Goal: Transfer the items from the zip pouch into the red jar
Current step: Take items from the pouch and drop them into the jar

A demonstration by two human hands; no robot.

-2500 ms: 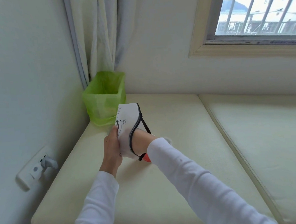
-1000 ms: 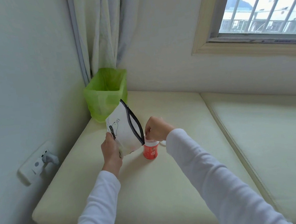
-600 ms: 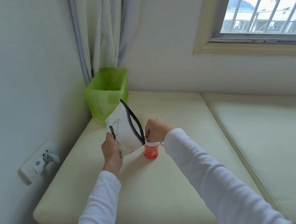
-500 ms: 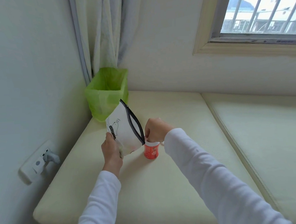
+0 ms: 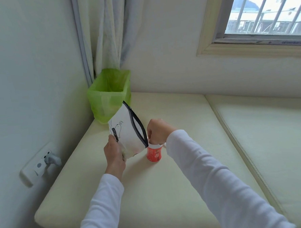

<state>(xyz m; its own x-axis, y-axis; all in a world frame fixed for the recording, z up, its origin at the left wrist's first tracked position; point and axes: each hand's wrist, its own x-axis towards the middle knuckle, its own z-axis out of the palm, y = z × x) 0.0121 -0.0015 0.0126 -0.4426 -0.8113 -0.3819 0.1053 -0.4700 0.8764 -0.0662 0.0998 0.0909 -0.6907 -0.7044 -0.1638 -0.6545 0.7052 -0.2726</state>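
Note:
A white zip pouch [image 5: 127, 133] with a black zipper and a small cartoon print stands upright on the cream cushion, its mouth unzipped and facing right. My left hand [image 5: 114, 155] grips its lower left corner. Just right of the pouch stands the small red jar [image 5: 154, 154]. My right hand [image 5: 157, 131] sits directly over the jar's mouth with the fingers curled downward into it. Whatever the fingers hold is hidden by the hand.
A bin lined with a green bag [image 5: 109, 94] stands in the back left corner under a curtain [image 5: 106, 32]. The cream cushion [image 5: 151, 193] ends at a front edge; a second cushion [image 5: 271, 141] lies to the right. A wall socket [image 5: 41, 162] is at left.
My right hand came out of the pouch and moved over the red jar, where it has stayed. The pouch was tilted more upright. Little differs over the last half second.

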